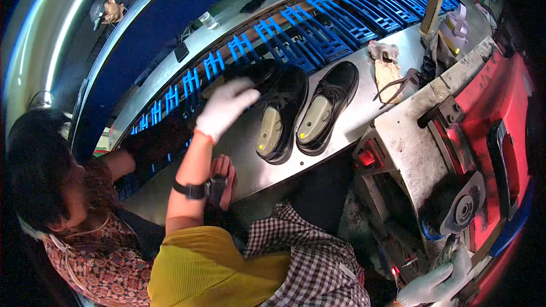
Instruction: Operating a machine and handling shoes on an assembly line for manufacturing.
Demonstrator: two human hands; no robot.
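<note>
My left hand [222,112], in a white glove, reaches over the metal bench beside a dark shoe [259,73]. Motion smears its fingers, so whether they grip that shoe is unclear. Two black lace-up shoes [289,108] [339,88] stand to its right, heels toward me, with pale greenish forms inside, each bearing a yellow dot. At the lower right, my right hand [438,281], also gloved, is closed around something dark [449,248] just below a round disc [465,210] on the red machine. That dark thing is mostly hidden.
A conveyor of blue slats [324,37] runs behind the bench. Pincers [398,87], a crumpled glove [387,71] and a lilac bottle [455,29] lie at the right. The red machine [483,96] stands close. A co-worker [62,176] is at my left; a bare hand [222,182] shows below my forearm.
</note>
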